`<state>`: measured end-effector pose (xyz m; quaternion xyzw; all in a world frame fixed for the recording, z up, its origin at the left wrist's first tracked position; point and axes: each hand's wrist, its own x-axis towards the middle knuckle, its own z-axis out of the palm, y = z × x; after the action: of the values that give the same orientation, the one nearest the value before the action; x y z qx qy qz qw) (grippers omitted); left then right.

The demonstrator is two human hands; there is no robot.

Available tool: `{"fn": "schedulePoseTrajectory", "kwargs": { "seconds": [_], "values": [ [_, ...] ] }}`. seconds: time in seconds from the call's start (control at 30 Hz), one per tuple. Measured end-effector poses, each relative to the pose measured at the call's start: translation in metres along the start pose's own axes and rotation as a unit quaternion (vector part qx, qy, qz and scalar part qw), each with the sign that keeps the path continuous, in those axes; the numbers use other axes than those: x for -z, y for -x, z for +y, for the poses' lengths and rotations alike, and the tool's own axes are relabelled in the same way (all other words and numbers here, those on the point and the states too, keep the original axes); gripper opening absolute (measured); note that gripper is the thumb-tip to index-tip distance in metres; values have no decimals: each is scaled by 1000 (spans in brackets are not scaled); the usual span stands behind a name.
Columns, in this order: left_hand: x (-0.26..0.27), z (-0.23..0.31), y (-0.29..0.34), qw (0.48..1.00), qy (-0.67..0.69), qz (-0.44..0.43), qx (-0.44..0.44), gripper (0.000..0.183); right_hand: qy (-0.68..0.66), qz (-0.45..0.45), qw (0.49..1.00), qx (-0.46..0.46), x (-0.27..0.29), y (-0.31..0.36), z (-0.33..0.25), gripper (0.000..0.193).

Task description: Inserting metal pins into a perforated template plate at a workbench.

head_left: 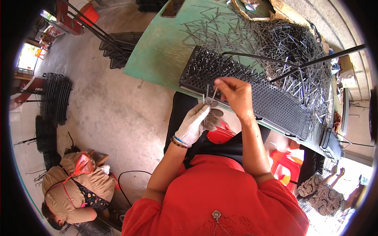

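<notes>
The right hand point(236, 94), bare, pinches the upper end of a thin metal rod point(214, 92) between thumb and forefinger near the centre of the frame, probably because bare fingertips feel so slim a piece better. Just below and left, the left hand point(193, 125), in a pale glove, is curled narrow around the lower ends of other rods point(208, 90), leaving their tips up, likely so that each is easy to take; the glove may guard against sharp ends. Whether the pinched rod touches the glove I cannot tell.

Just beyond the hands, a black perforated panel point(280, 104) slants from upper centre to lower right along the near edge of the green table point(151, 65), presumably for short reaches. Rods stand crowded on its upper-left part, seemingly steadied by its holes; the part at right is bare. Behind it, loose rods point(293, 49) lie heaped at upper right, near enough to serve as a supply. Farther out, dark panels point(55, 98) are grouped at the left, perhaps to save floor space.
</notes>
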<state>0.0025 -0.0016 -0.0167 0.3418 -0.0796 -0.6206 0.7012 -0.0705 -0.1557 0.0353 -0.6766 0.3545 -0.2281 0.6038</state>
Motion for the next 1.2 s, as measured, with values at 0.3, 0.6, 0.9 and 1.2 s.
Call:
{"fn": "schedulePoseTrajectory", "kwargs": {
  "seconds": [0.3,0.6,0.9,1.2],
  "values": [
    [4,-3,-1,997,-14,44,61,30,23,143,966,213,-18,-26,-1,18],
    [2,1,2,997,-15,46,60,30,97,176,944,261,-24,-29,8,16],
    [1,1,1,997,-11,38,62,30,158,184,909,339,-30,-29,13,16],
    [8,-3,0,998,-12,26,48,32,299,141,853,404,-28,-23,16,16]
  ]
}}
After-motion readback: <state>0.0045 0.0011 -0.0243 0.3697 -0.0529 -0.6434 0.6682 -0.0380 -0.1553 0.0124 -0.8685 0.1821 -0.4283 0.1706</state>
